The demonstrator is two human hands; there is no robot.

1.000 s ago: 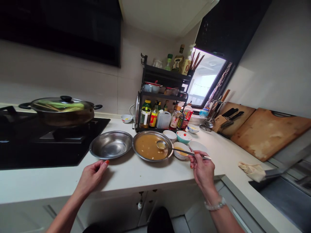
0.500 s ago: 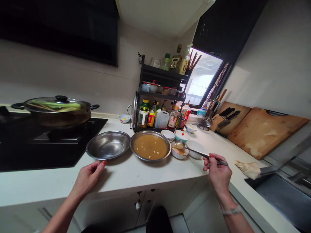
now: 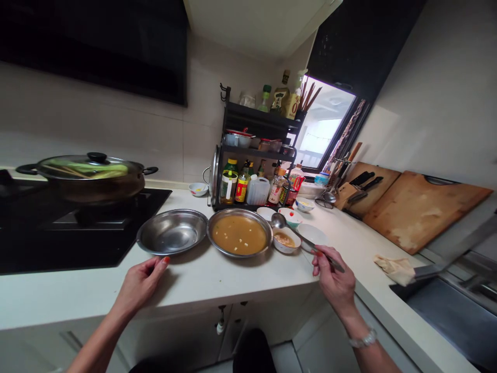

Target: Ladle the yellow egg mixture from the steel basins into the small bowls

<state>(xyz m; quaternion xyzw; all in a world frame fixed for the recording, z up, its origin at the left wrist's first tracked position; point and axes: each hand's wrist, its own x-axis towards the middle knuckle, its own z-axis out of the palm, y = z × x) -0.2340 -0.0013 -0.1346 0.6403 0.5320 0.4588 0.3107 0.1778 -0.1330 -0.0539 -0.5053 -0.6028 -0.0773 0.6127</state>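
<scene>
My right hand (image 3: 336, 277) is closed around the handle of a metal ladle (image 3: 278, 221). The ladle's head is above the far edge of a small white bowl (image 3: 286, 250), which contains a light brown liquid. Left of it, a steel basin (image 3: 240, 256) is full of brown liquid with small pale pieces floating in it. My left hand (image 3: 142, 282) rests at the counter near the front rim of an empty steel basin (image 3: 171, 233); its fingers are curled in and the thumb lies against them, with nothing visible in them.
Other small bowls (image 3: 312, 235) stand behind and beside the small white one. A black rack (image 3: 258, 151) with bottles stands at the back. On the left cooktop sits a lidded pan (image 3: 97, 181). Cutting boards (image 3: 423, 207), a knife block (image 3: 347, 196) and a sink (image 3: 450, 316) are at right.
My right hand and the ladle have moved left and slightly down, the ladle's head shifting from over the small bowl toward the steel basin. My left hand stays put.
</scene>
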